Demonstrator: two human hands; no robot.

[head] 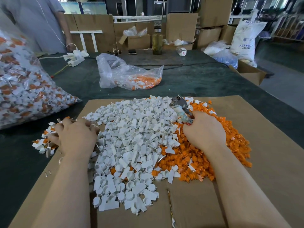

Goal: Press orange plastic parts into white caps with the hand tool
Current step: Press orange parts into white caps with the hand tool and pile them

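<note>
1. The right hand [204, 130] is clenching its grip round the handles of the hand tool [181, 109], whose metal head is pointing up and away over the far edge of the pile.
2. The left hand [74, 134] is lying palm down at the left edge of the white caps [131, 137], fingers curled into a small heap of assembled pieces [44, 143]; whether its grip is grasping anything, I cannot tell.
3. The white caps are lying in a broad heap on a flattened cardboard sheet [266, 170], between the two forearms.
4. The orange parts [189, 162] are lying heaped just beside the caps on the right, touching and partly mixing with them, under and around the right hand.
5. The cardboard sheet is lying on the bench [189, 79], which is wearing a dark green cover.
6. A large clear bag [24, 89] of white-and-orange pieces is sitting at the left, near the left hand.
7. A smaller, mostly slack clear bag [128, 74] with orange and white pieces is lying beyond the pile.
8. A power strip [75, 60] and a bottle [157, 43] are standing farther back on the bench.
9. A person in a grey shirt [37, 22] is standing at the far left, beside cardboard boxes [181, 28].
</note>
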